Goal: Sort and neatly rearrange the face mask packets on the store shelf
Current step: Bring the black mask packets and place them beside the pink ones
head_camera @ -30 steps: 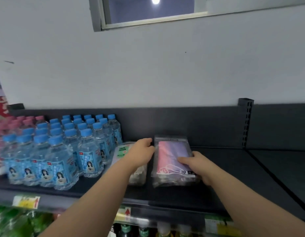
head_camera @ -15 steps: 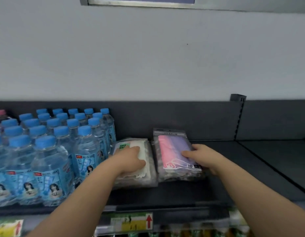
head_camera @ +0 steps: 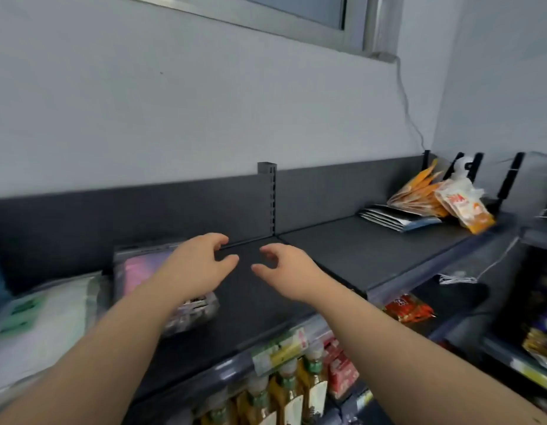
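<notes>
A: Hands: what is being gripped?

B: Nothing is being gripped. The left hand (head_camera: 201, 265) and the right hand (head_camera: 284, 268) are being held side by side over the shelf (head_camera: 358, 250). Fingers are loosely curled and the thumbs are turned toward each other, with a narrow gap being kept between the two.

A: Mask packets: where?

B: Both are being noted at the shelf's left end. The pink-and-lilac mask packet (head_camera: 137, 268) is lying flat, its back edge close to the rear panel. Its near right corner is being crossed by the left forearm, and contact there cannot be told. The white mask packet (head_camera: 45, 317), green print, blurred, is lying just beside it on the left.

A: Open room?

B: Dark shelf surface is being shown from the pink packet's right edge, under both hands and past the slotted upright post (head_camera: 267, 197). It is being shown as far as the right corner. There, flat dark packets (head_camera: 395, 217) are being stacked and orange snack pouches (head_camera: 419, 191) are being leaned against the back.

A: Front edge?

B: It is being seen running diagonally, with bottles (head_camera: 284, 381) and red packets (head_camera: 410, 309) on the shelf below.
</notes>
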